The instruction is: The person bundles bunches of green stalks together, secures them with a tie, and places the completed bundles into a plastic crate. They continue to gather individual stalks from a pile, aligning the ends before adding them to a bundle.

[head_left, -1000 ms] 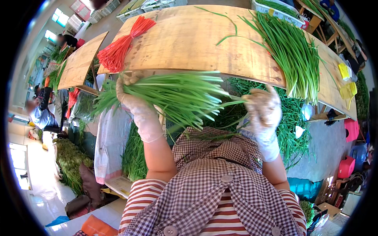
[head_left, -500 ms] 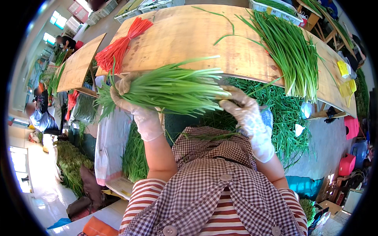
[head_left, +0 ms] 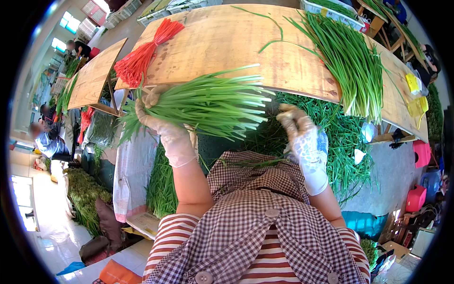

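Note:
My gloved left hand (head_left: 153,110) grips a loose bunch of garlic chives (head_left: 208,106) by its leafy end. The bunch lies sideways in the air before the table's front edge, its pale cut ends fanned out to the right. My right hand (head_left: 297,124), also gloved, is apart from those ends, its fingers bent and partly spread with nothing seen between them. Below and behind it is a heap of loose chives (head_left: 347,151). On the wooden table (head_left: 222,42) lie a large pile of chives (head_left: 347,61) at right and a bundle of red ties (head_left: 150,52) at left.
A second wooden table (head_left: 97,78) stands to the left, with people beyond it. White crates (head_left: 333,10) stand behind the main table. Yellow containers (head_left: 416,106) are at its right end, pink stools (head_left: 416,199) on the floor. A white sack (head_left: 135,170) hangs at my left.
My right hand has let go of the cut ends and drawn back a little to the right. The chive ends have fanned wider. My left hand keeps its hold.

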{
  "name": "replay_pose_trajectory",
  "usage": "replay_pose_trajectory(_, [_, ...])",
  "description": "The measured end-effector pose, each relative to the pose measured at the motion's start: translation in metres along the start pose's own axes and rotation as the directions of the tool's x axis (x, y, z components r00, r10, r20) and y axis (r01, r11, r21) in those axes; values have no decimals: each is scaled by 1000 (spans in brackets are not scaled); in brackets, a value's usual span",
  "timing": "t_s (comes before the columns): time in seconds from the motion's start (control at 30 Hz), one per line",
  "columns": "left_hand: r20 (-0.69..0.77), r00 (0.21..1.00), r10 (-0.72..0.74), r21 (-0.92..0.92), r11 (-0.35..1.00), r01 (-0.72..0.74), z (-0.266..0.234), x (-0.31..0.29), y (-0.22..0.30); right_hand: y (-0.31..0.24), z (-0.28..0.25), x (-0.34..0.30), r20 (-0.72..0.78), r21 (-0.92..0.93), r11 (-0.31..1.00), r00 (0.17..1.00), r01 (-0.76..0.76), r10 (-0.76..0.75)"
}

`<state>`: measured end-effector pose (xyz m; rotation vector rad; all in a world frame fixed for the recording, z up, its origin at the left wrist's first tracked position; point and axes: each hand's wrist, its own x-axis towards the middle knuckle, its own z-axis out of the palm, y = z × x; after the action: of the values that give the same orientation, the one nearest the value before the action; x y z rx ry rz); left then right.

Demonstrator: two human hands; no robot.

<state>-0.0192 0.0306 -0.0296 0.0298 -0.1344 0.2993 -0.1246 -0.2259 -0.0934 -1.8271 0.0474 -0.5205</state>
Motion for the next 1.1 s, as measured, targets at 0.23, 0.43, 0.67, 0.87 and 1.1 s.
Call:
replay_pose_trajectory(0.23, [61, 986, -158, -70, 984, 162, -6, -9, -6, -39, 10, 23, 85, -40, 926, 924, 376, -372])
replay_pose_trajectory(0.43, [-27, 985, -169, 99, 980, 171, -9, -11, -19, -28, 39, 22, 18, -146, 958, 968, 248, -249])
replay_pose_trajectory(0.67, [-100, 990, -98, 77, 991, 106, -16, 3, 8, -1, -19, 23, -231, 114, 975, 949, -192, 214])
replay_pose_trajectory(0.87, [-139, 990, 1, 83, 996, 10, 14, -22, -22, -35, 0, 2, 580, 219, 812, 741, -541, 337])
replay_pose_trajectory(1.1, [-42, 989, -139, -43, 990, 137, 2, -16, -25, -39, 32, -3, 463, 327, 867, 863, -377, 200])
